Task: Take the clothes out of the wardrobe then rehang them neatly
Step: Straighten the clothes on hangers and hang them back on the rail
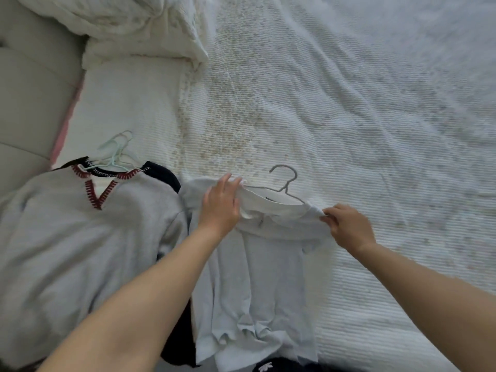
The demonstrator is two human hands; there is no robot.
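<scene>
A pale white T-shirt (268, 277) lies flat on the bed with a thin grey wire hanger (285, 183) in its neck, the hook pointing away from me. My left hand (221, 205) grips the shirt's left shoulder, fingers folded over the cloth. At the right shoulder my right hand (347, 226) pinches the fabric edge. To the left lies a grey sweater (80, 251) with red stitching at its V-neck, on pale green hangers (115, 154).
A white ribbed bedspread (349, 116) covers the bed. A crumpled white pillow (128, 30) sits at the top left. Dark garments (166, 173) lie under the sweater and at the near edge. A grey headboard (29, 98) runs along the left.
</scene>
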